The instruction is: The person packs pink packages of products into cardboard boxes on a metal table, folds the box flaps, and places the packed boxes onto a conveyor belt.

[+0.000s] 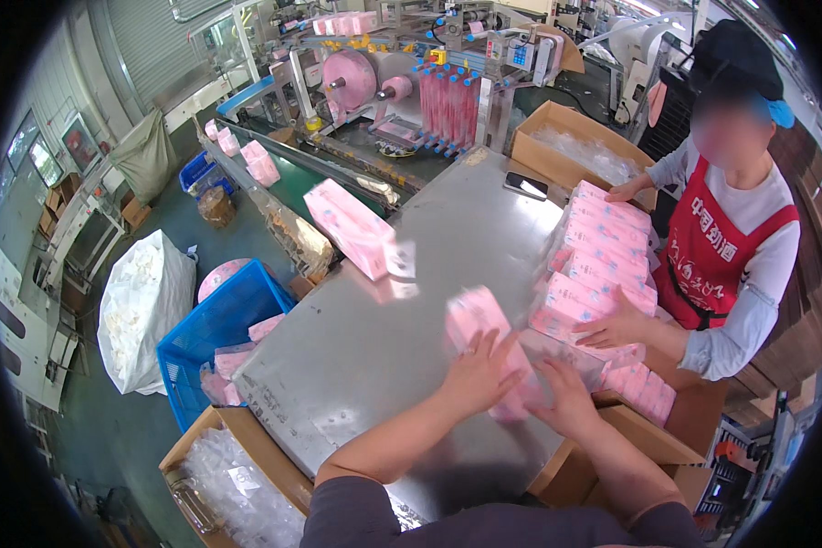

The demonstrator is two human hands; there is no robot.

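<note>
A long pink tissue pack, smeared by motion, lies aslant over the metal table in front of me. My left hand is on its upper side, the fingers curved over it. At the pack's right edge is my right hand, its fingers apart; whether it touches the pack I cannot tell. Beyond my right hand, rows of pink tissue packs are grouped side by side. A co-worker's two hands rest on this group from the right. Another pink tissue pack is at the table's far left edge.
A conveyor carries more packs toward the metal table. On the left stands a blue crate with packs inside. Cardboard boxes flank the table, some with clear plastic bags. A phone lies at the far edge.
</note>
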